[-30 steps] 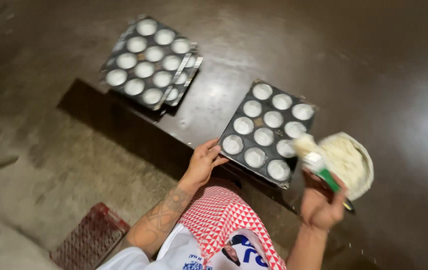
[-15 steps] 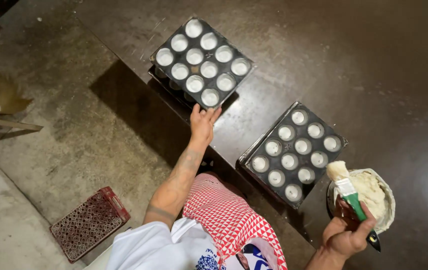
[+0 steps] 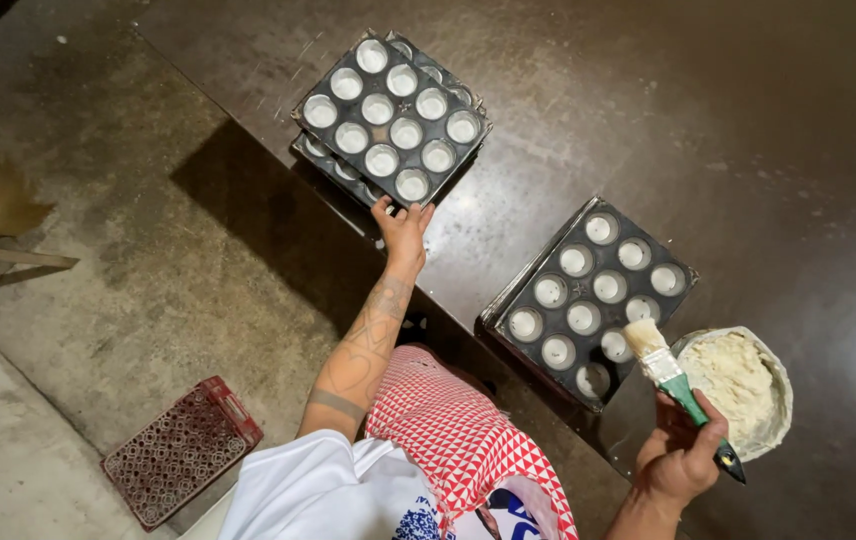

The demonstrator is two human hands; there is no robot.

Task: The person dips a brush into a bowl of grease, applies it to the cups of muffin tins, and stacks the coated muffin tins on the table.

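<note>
L hand [image 3: 403, 228] was stretched out w/ arm straight, fingers clamped on the near edge of the top muffin tray [image 3: 392, 118] in a small stack. That tray sat skewed on the tray underneath, just past the fingertips, all on a dark metal table [image 3: 728, 120]. Its cups looked pale, prob. already coated.

R hand [image 3: 683, 455] was closed around the green handle of a pastry brush [image 3: 673, 375], bristles pointing away from the hand and hovering betw. two things: a second muffin tray [image 3: 588, 295] just up-left of the bristles, and a tub of white paste [image 3: 743, 385] right beside the thumb side. Bristles looked loaded w/ white stuff.

Doing this bit well, imo: grip was only at one edge, thumb on top, so the tray would tip if lifted from there. Better to slide it flat along the table toward the body, or get fingers further under. Keep the brush up and off the table so paste didn't drip.

Below the L forearm, on the concrete floor, sat a red crate [image 3: 180, 450]. Red-white checked cloth [image 3: 458, 440] hung betw. both arms.
</note>
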